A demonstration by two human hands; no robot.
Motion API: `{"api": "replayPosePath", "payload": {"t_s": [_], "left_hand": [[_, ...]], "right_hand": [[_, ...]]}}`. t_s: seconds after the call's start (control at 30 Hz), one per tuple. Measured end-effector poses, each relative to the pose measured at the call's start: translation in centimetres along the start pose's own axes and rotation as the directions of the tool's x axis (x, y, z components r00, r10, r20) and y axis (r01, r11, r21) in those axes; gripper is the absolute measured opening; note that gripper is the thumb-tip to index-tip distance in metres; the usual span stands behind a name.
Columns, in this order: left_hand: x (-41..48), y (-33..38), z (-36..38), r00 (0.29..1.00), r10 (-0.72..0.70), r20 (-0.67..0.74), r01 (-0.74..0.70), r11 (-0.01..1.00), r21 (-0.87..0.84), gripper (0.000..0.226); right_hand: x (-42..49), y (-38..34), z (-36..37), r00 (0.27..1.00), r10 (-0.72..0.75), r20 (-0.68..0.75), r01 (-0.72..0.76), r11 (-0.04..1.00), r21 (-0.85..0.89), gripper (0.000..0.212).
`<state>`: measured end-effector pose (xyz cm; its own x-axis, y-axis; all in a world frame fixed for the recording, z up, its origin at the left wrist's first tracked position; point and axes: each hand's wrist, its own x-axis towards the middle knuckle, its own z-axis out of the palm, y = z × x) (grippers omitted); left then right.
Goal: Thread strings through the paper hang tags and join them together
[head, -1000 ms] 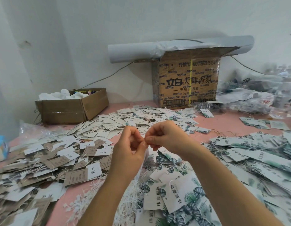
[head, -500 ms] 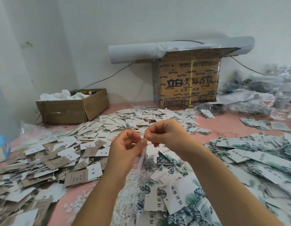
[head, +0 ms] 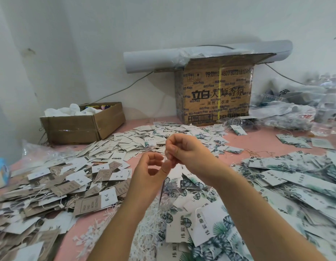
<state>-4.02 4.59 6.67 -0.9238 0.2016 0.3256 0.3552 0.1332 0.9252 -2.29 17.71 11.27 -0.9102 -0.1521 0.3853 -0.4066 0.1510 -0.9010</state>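
The left hand curls loosely; whether its thumb grips the white paper hang tag, edge-on beneath it, is unclear. The thin white string barely shows between the hands. The right hand pinches it, higher now than a moment ago.
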Motion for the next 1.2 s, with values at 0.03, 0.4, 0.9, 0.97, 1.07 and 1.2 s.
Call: {"api": "replayPosePath", "payload": {"t_s": [0.03, 0.4, 0.9, 0.97, 1.07, 1.2], "left_hand": [[-0.1, -0.1, 0.0, 0.999, 0.005, 0.034, -0.007, 0.998, 0.063, 0.059], [0.2, -0.6, -0.3, 0.991, 0.088, -0.104, -0.069, 0.983, 0.170, 0.026], [0.4, 0.1, -0.7, 0.978, -0.018, -0.208, -0.039, 0.963, -0.267, 0.017], [0.5, -0.1, -0.9, 0.970, -0.041, -0.238, -0.024, 0.965, -0.263, 0.016], [0.6, -0.2, -1.0, 0.966, -0.059, -0.251, -0.005, 0.970, -0.245, 0.014], [0.6, -0.4, -1.1, 0.979, -0.129, -0.159, 0.089, 0.967, -0.239, 0.006]], "right_hand": [[0.0, -0.1, 0.0, 0.999, -0.014, -0.032, 0.015, 1.000, 0.014, 0.025], [0.3, -0.3, -1.6, 0.949, -0.108, -0.297, 0.138, 0.987, 0.082, 0.016], [0.3, 2.7, -2.0, 0.956, 0.276, 0.100, -0.272, 0.961, -0.047, 0.027], [0.4, 2.7, -2.0, 0.949, 0.282, 0.142, -0.291, 0.955, 0.050, 0.023], [0.3, 2.6, -2.2, 0.944, 0.277, 0.179, -0.291, 0.955, 0.057, 0.022], [0.2, 2.2, -2.3, 0.937, 0.309, 0.163, -0.297, 0.950, -0.097, 0.005]]}}
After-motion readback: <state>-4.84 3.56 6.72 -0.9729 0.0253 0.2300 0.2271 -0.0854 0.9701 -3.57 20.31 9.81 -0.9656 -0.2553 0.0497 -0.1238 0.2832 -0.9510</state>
